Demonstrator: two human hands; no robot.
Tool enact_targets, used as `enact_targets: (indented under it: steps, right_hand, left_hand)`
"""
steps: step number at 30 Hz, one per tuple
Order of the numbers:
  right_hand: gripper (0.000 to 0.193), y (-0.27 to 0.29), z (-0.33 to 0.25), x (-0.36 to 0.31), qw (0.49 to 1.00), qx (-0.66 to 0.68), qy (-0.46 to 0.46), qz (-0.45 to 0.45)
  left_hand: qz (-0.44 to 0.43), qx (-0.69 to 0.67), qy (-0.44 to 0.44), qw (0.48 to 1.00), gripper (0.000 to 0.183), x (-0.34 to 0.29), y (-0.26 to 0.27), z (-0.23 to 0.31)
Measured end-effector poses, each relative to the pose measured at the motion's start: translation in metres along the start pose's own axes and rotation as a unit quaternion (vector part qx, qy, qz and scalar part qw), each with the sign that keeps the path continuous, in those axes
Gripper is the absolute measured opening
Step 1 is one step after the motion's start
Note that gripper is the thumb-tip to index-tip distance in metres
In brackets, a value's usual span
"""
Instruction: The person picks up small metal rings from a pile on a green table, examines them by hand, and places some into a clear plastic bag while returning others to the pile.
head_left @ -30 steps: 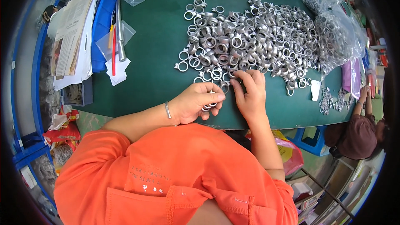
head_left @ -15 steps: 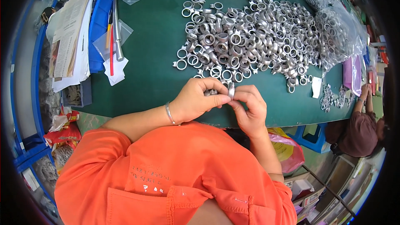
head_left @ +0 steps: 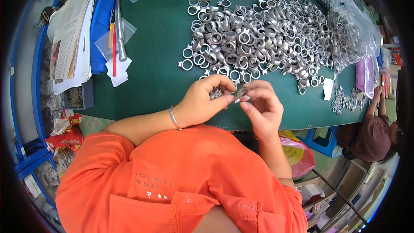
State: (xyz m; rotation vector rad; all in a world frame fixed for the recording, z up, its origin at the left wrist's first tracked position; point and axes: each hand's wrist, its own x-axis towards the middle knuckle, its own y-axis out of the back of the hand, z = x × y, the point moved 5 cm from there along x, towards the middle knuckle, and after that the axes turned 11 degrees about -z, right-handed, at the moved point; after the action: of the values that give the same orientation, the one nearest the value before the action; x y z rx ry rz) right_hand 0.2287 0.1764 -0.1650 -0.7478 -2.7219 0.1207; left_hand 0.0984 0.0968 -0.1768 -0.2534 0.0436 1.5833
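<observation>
In front of my chest, above the near edge of the table, both hands work close together. Between the thumb and fingers of my right hand (head_left: 266, 111) is a grey metal ring (head_left: 242, 96), tilted so its round opening shows. My left hand (head_left: 197, 99) is curled around several small metal pieces (head_left: 215, 93), too small to name. Its thumb and index fingertips come up beside the ring; whether they touch it I cannot tell. Just beyond my fingers spreads a large heap of similar grey metal rings (head_left: 265, 34).
The green table (head_left: 146, 82) carries a blue bin (head_left: 100, 30) with papers, a tapered metal rod (head_left: 120, 30) and a red stick (head_left: 114, 54) at the left. At the right are a clear bag of rings (head_left: 351, 34) and a white slip (head_left: 328, 89). A person in brown (head_left: 373, 136) sits farther right.
My right hand has shifted slightly right and opened its fingers a little, turning the ring from edge-on to tilted. My left fingertips have parted somewhat.
</observation>
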Motion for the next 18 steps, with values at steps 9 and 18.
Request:
enact_targets:
  steps: [9,18]
  right_hand:
    - [0.019,-0.001,-0.015,0.012,0.882,-0.469,0.025,0.035]
    - [0.009,0.013,0.014,-0.004,0.959,-0.203,-0.194,0.025]
  left_hand:
    - [-0.094,-0.443,0.199,0.869,0.018,-0.004,-0.012,-0.032]
    - [-0.031,-0.281,0.147,0.948,0.013,-0.002,-0.004,-0.017]
